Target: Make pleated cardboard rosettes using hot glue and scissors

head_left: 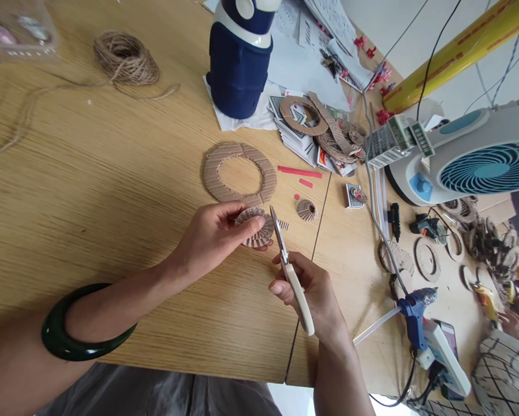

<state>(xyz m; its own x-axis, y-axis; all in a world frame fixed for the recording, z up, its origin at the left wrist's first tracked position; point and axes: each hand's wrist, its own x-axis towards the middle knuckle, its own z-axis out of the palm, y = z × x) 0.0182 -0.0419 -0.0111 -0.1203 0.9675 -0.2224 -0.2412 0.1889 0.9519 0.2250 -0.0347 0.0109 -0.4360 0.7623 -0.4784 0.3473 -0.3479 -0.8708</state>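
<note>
Scissors (292, 281) are sitting gripped in the right hand (313, 292), blades (277, 228) pointing forward, just beside a pleated cardboard disc (263, 236) that the left hand (216, 231) is pinching above the table (146, 185). A firm pinch, fingertips (256, 223) clear of the blades, is probably favouring neat cutting.

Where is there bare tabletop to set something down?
Bare wood lies between the twine coil, large cardboard ring and left forearm; a smaller patch separates that forearm from the right hand. The right side is crowded around the fan and glue gun.
</note>
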